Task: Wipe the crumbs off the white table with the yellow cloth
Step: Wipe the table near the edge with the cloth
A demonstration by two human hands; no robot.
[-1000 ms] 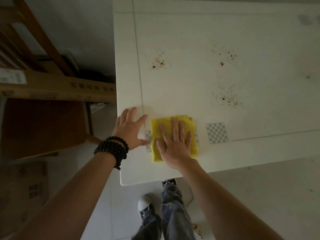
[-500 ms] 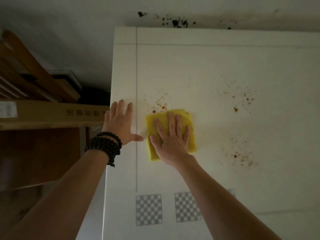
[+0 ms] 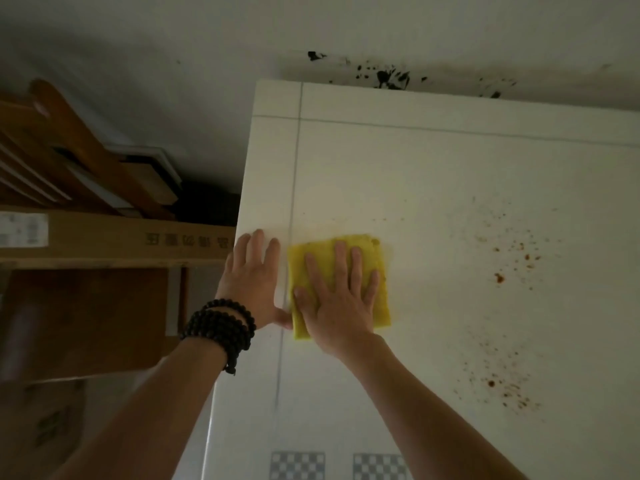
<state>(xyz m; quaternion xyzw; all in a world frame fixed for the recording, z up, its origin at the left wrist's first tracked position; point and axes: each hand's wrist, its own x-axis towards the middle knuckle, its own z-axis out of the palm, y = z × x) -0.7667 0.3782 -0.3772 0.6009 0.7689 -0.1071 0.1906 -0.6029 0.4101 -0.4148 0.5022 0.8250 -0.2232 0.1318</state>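
A folded yellow cloth (image 3: 377, 268) lies flat on the white table (image 3: 433, 174) near its left edge. My right hand (image 3: 337, 299) presses down on the cloth with fingers spread. My left hand (image 3: 251, 282), with dark bead bracelets on the wrist, rests flat on the table's left border, its thumb touching the cloth's near left corner. Reddish-brown crumbs (image 3: 509, 261) are scattered to the right of the cloth. A second patch of crumbs (image 3: 502, 386) lies nearer, at the right. The spot under the cloth is hidden.
A long cardboard box (image 3: 114, 237) and stacked wooden boards (image 3: 79, 157) stand left of the table. Dark splatter marks (image 3: 391, 77) stain the wall behind the far edge. Two checkered markers (image 3: 298, 465) sit on the table's near part.
My right hand has pushed the cloth forward, away from me, over the left crumb patch, which no longer shows. My left hand moved along with it on the table's edge.
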